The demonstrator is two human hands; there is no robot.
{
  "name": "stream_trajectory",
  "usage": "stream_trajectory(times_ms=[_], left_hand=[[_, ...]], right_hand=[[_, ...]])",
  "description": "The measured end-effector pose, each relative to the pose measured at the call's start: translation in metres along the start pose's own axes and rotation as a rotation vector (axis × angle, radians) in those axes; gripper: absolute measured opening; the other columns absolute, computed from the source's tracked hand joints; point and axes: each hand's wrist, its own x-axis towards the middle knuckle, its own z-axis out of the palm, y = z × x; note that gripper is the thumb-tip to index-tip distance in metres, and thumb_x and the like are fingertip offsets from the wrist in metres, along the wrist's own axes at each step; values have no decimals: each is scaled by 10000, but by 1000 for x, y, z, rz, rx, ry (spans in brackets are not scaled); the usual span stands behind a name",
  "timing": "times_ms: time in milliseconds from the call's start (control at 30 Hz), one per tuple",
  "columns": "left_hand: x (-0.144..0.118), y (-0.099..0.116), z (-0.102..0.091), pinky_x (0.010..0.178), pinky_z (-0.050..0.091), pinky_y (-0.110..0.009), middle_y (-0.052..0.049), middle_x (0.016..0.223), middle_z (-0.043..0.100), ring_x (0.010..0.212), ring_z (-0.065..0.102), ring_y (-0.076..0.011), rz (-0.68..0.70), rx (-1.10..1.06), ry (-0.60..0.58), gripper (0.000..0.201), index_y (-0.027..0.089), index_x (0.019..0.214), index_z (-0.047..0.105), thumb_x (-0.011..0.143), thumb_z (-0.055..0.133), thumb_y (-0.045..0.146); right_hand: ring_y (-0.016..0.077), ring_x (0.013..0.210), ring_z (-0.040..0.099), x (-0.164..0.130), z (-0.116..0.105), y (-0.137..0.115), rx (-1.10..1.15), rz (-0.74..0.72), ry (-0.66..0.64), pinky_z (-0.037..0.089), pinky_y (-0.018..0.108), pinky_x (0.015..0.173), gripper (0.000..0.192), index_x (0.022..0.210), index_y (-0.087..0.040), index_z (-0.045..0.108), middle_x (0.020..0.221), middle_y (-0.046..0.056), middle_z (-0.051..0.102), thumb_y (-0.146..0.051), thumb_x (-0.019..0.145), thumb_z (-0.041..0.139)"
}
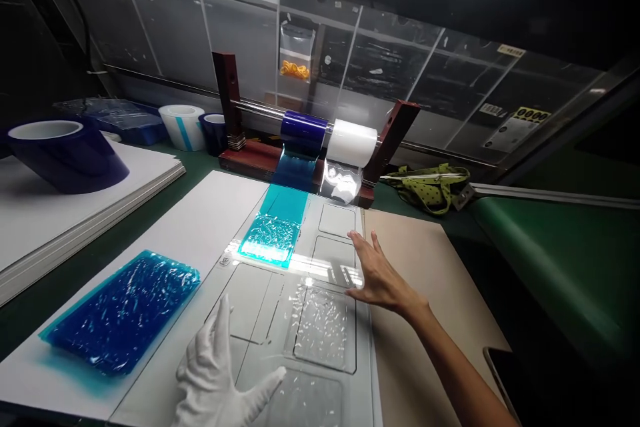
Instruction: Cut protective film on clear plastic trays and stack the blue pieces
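Observation:
My left hand (pixel 220 373), in a white glove, is open over the near part of a clear sheet (pixel 255 363) marked with dark rectangular outlines. Its thumb and fingers are spread wide. My bare right hand (pixel 377 273) hovers at the sheet's right edge, thumb and fingers apart, with nothing visible between them. Between the hands lies a bubbled piece of clear film (pixel 320 323). A strip of blue film (pixel 275 230) runs down onto the sheet from a blue roll (pixel 304 133). Clear film (pixel 341 181) hangs from the white roll (pixel 353 141) beside it.
A stack of blue film pieces (pixel 125 310) lies at left on white paper (pixel 183 220). Dark red posts (pixel 395 130) carry the roll bar. Other rolls, including a large blue one (pixel 70 153), stand at left. A green dotted pouch (pixel 430 187) and brown board (pixel 410 247) are at right.

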Motion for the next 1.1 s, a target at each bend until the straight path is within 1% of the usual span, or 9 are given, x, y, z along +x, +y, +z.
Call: stream_trajectory(times_ms=[200,400,600,667,767,867,933,1000,1100], left_hand=[[5,-1,5,810,478,-633,-243,1282,405,1065,517,-473,43,7,15,1166,123,1501,50,659,418,841],[7,-3,14,782,509,-597,-257,1278,411,1007,567,-442,93,104,45,1181,121,1499,3,662,445,826],[9,-1,17,772,515,-592,-227,1231,439,993,561,-437,97,102,47,1239,118,1498,24,606,531,813],[9,0,14,781,510,-601,-230,1240,428,1011,550,-436,105,82,47,1188,107,1497,53,644,517,791],[6,-2,6,851,491,-621,-209,1287,423,1101,525,-419,61,-55,24,996,146,1484,187,735,466,741],[1,-9,3,922,512,-542,-116,1275,496,1129,554,-319,-14,-315,-22,704,244,1384,393,816,457,656],[-5,-18,6,893,557,-441,-63,1159,583,1021,619,-239,24,-443,-51,529,272,1285,490,856,476,580],[-13,-27,11,841,583,-345,-38,1059,635,915,657,-183,146,-492,-71,383,261,1204,546,896,478,478],[-27,-40,17,857,571,-270,-13,1056,664,928,665,-146,296,-497,-53,264,260,1145,572,914,498,366]], right_hand=[[347,1426,233,10,4,7,11,-19,-35,46,584,1168,1207,1495,-46,-103,1495,316,284,-354,713,763],[326,1438,204,13,12,11,32,-18,-63,29,587,1167,1194,1496,-80,-142,1510,290,276,-350,736,738],[318,1461,78,7,12,18,62,50,-62,30,628,1145,1211,1488,-158,-209,1577,228,119,-387,763,733],[316,1461,106,-9,7,25,47,144,-23,61,642,1139,1004,1515,-194,-88,1583,188,150,-433,851,627],[309,1354,391,-60,1,34,0,395,20,284,582,1098,567,1433,-225,309,1481,145,399,-449,935,460],[300,1028,632,-129,4,33,-41,752,-2,514,459,828,402,1151,-207,560,1207,136,604,-501,908,433],[304,839,665,-168,12,26,-69,891,-10,525,429,667,353,917,-220,610,989,122,655,-531,858,454],[297,744,658,-192,20,17,-80,938,12,505,400,585,320,771,-239,569,844,102,649,-513,852,425],[287,703,651,-201,24,5,-71,937,72,489,381,573,287,749,-252,506,758,89,648,-441,894,346]])
